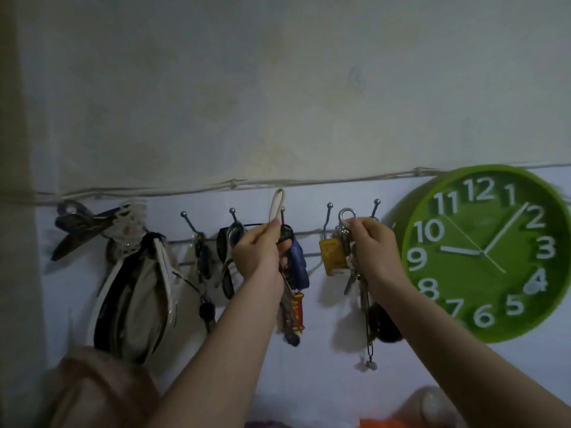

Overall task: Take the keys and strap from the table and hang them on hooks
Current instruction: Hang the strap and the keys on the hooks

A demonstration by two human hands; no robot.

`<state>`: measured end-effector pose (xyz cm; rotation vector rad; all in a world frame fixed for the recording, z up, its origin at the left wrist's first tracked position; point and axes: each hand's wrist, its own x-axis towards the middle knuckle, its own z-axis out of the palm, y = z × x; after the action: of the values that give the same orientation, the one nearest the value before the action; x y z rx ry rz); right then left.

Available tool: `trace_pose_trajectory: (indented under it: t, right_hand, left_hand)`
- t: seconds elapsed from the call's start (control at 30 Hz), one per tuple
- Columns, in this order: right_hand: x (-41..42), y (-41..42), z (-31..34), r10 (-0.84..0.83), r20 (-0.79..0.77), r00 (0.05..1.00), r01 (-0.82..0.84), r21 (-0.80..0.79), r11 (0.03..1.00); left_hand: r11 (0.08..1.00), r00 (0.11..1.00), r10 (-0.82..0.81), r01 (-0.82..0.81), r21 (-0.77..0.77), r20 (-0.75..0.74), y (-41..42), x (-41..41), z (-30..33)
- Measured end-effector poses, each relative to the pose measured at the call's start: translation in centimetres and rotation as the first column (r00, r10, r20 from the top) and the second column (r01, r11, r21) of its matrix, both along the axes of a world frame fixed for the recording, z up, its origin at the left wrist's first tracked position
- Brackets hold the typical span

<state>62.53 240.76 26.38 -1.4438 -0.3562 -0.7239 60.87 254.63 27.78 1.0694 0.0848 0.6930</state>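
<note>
A metal hook rail [309,232] runs along the wall with several upturned hooks. My left hand [262,251] pinches a cream strap loop [276,205], raised beside the middle hook [282,215]; a bunch with a blue fob and a red tag [297,307] hangs below this hand. My right hand [375,245] grips a bunch of keys with a silver carabiner [346,216], held between two hooks [375,206] at the right. A brass padlock [333,256] hangs beside those keys. A dark cord with a small bead [370,364] dangles beneath.
A green wall clock [485,254] hangs right of the rail. On the left hooks hang sunglasses [227,257], dark keys [202,257] and a beige bag [136,298]. A large dark clip [83,223] sits far left. Cables [234,183] run above.
</note>
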Motion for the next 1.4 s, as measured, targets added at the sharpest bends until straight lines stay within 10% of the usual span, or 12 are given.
trace_pose_trajectory:
  t: [0.87, 1.4]
  right_hand:
    - [1.9, 0.2, 0.5, 0.074, 0.003, 0.997, -0.074, 0.08, 0.994]
    - [3.7, 1.5, 2.7, 0.083, -0.121, 0.989, -0.093, -0.08, 0.992]
  left_hand:
    - [0.998, 0.999, 0.042, -0.042, 0.038, -0.018, -0.1, 4.2, -1.1]
    - [0.832, 0.976, 0.219, -0.194, 0.519, 0.013, 1.7, 4.9, -6.0]
